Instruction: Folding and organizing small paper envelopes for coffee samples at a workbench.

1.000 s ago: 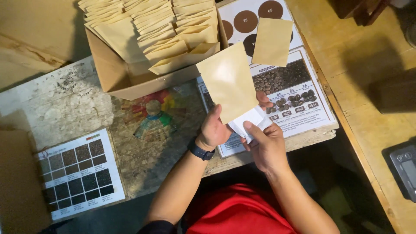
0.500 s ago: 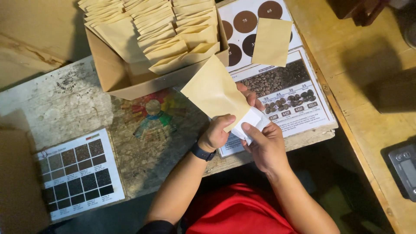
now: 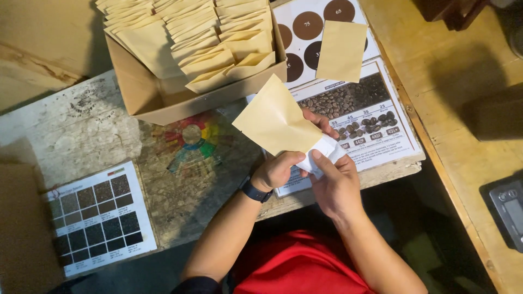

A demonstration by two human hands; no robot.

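Observation:
My left hand (image 3: 278,170) pinches the lower edge of a tan paper pouch (image 3: 274,120) that tilts up and to the left above the table. My right hand (image 3: 335,182) grips a small white paper or sticker (image 3: 322,155) at the pouch's bottom right corner, thumb pressed on it. Both hands meet at the table's front edge, over a printed chart of coffee beans (image 3: 354,103). A dark watch sits on my left wrist.
An open cardboard box (image 3: 163,100) filled with several rows of tan pouches stands at the back. A single pouch (image 3: 342,51) lies on a chart of brown circles. A colour wheel print (image 3: 190,136), a swatch chart (image 3: 98,215) and a scale (image 3: 509,209) lie around.
The pouch has tipped further to the left and lower, and my left hand has shifted along its bottom edge. My right hand stays on the white paper.

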